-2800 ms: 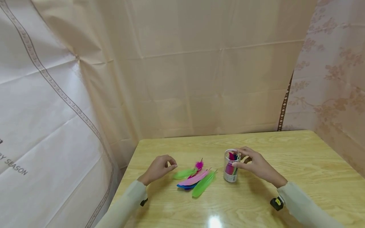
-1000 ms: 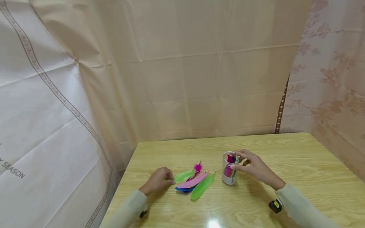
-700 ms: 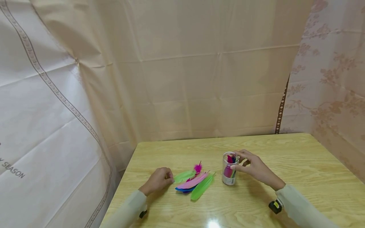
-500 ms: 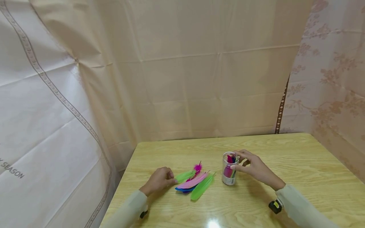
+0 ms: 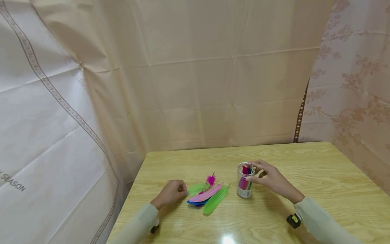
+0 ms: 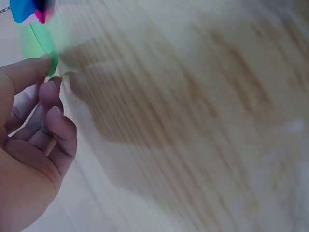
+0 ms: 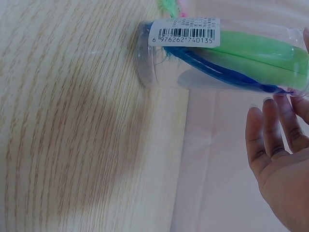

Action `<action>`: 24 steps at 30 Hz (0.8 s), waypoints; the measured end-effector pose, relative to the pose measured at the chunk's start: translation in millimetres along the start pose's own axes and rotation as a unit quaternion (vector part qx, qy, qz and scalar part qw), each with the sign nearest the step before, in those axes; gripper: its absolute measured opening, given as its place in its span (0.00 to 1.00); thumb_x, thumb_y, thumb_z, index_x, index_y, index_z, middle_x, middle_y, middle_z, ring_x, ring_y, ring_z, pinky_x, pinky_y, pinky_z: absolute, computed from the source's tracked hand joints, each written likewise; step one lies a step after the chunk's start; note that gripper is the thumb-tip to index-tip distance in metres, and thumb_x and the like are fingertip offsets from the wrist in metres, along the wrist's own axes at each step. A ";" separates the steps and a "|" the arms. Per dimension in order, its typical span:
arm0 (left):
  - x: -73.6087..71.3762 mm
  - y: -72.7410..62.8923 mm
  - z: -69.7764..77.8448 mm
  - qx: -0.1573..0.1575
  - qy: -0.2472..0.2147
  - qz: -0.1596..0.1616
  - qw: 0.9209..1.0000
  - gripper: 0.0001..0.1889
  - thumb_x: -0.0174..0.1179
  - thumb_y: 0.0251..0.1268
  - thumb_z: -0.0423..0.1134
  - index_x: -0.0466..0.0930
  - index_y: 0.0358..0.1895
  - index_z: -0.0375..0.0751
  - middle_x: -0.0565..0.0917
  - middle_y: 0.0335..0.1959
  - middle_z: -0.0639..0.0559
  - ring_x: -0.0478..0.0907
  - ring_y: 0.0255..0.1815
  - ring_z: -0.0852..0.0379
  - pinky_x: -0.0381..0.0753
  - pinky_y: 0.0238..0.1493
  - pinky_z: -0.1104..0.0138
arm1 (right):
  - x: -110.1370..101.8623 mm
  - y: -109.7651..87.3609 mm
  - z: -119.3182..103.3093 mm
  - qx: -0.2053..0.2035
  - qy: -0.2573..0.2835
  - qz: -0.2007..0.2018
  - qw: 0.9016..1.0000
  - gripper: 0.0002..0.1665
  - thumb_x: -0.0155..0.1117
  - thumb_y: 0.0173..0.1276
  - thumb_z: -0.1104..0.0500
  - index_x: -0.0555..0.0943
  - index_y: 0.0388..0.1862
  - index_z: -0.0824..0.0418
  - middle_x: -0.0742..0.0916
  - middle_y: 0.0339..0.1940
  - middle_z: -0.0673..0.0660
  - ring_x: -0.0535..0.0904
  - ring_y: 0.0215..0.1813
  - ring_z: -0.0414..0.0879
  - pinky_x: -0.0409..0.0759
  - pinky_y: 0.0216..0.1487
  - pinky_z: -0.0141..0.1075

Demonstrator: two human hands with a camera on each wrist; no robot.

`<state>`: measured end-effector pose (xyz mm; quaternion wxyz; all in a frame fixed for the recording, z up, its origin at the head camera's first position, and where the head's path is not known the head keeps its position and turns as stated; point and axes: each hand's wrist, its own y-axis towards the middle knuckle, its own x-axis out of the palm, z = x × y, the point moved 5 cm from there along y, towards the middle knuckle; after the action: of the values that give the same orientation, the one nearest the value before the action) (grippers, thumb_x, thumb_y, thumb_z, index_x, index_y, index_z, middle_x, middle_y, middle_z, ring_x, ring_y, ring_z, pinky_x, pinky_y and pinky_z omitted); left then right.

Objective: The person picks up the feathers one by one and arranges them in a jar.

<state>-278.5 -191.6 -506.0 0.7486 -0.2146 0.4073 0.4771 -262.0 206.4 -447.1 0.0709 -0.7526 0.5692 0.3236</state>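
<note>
My left hand (image 5: 171,194) pinches the rounded tip of a light green feather (image 5: 197,188) at the left of a small feather pile. In the left wrist view, that green feather (image 6: 36,41) shows at the thumb and fingertip. Beside it lie a pink feather (image 5: 205,194), blue feathers (image 5: 195,202) partly under the pink one, a second green feather (image 5: 215,201) and a fluffy magenta feather (image 5: 211,179). My right hand (image 5: 274,178) grips a clear jar (image 5: 244,193) near its rim. The jar stands upright with magenta, blue and green feathers inside; its barcode label (image 7: 186,33) faces the right wrist camera.
The wooden table (image 5: 298,162) has its back edge close to a beige cloth curtain (image 5: 189,84). A white cloth (image 5: 55,152) hangs at the left and a flowered cloth (image 5: 353,84) at the right.
My left hand has come lower and nearer to the pile, onto the left green feather's tip. That feather has shifted slightly against the magenta one. The right hand keeps its hold on the jar.
</note>
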 end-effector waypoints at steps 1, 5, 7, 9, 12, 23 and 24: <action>-1.1 -0.4 0.3 0.000 -0.010 0.001 1.000 0.07 0.69 0.68 0.35 0.82 0.32 0.48 0.82 0.30 0.61 0.76 0.29 0.65 0.78 0.30 0.69 | 0.1 0.1 -0.3 0.000 0.000 0.000 1.000 0.36 0.73 0.69 0.46 0.76 0.73 0.56 0.82 0.53 0.49 0.77 0.51 0.50 0.80 0.50 0.36; -6.1 -0.7 1.5 0.002 -0.031 0.017 0.999 0.05 0.69 0.68 0.33 0.83 0.35 0.46 0.84 0.31 0.59 0.79 0.29 0.64 0.80 0.28 0.69 | 0.0 0.0 -1.1 0.001 -0.001 0.002 1.000 0.36 0.73 0.69 0.46 0.76 0.73 0.56 0.82 0.53 0.49 0.77 0.51 0.49 0.80 0.50 0.36; -8.5 -0.5 2.5 0.007 -0.037 0.026 0.999 0.03 0.69 0.68 0.32 0.84 0.38 0.42 0.85 0.32 0.57 0.80 0.30 0.63 0.81 0.27 0.69 | 0.0 -0.3 -1.7 0.001 0.001 0.002 1.000 0.36 0.73 0.69 0.46 0.76 0.73 0.56 0.82 0.53 0.49 0.77 0.51 0.49 0.80 0.50 0.36; -10.0 -0.3 2.7 0.006 -0.036 0.031 0.999 0.04 0.69 0.68 0.31 0.85 0.42 0.39 0.86 0.33 0.56 0.80 0.30 0.63 0.81 0.28 0.69 | 0.2 -1.1 -2.5 -0.002 0.002 0.001 1.000 0.36 0.73 0.70 0.47 0.76 0.73 0.57 0.82 0.53 0.50 0.77 0.51 0.49 0.80 0.50 0.36; -11.2 0.6 1.8 0.001 -0.027 0.032 0.999 0.07 0.68 0.68 0.31 0.86 0.47 0.36 0.86 0.34 0.54 0.80 0.30 0.63 0.80 0.28 0.69 | 0.3 -2.2 -3.7 -0.004 0.006 0.000 1.000 0.35 0.72 0.70 0.48 0.76 0.72 0.58 0.82 0.53 0.51 0.76 0.51 0.49 0.80 0.49 0.36; -23.1 2.5 6.3 -0.008 0.005 0.058 0.998 0.03 0.65 0.73 0.37 0.87 0.39 0.44 0.84 0.34 0.59 0.75 0.27 0.63 0.77 0.28 0.69 | 0.2 -1.8 -4.5 -0.004 0.010 -0.001 1.000 0.35 0.73 0.70 0.48 0.76 0.72 0.58 0.82 0.53 0.52 0.76 0.51 0.50 0.80 0.49 0.36; -24.6 3.0 7.1 -0.006 0.003 0.060 0.998 0.03 0.65 0.73 0.37 0.87 0.39 0.44 0.84 0.34 0.59 0.75 0.27 0.63 0.77 0.28 0.69 | 0.0 -1.6 -4.3 -0.004 0.009 -0.001 1.000 0.35 0.72 0.70 0.48 0.76 0.72 0.58 0.82 0.53 0.51 0.76 0.51 0.50 0.80 0.49 0.36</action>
<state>-283.5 -198.5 -481.7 0.7162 -0.1961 0.4188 0.5227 -258.8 204.9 -444.1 0.0632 -0.7566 0.5675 0.3185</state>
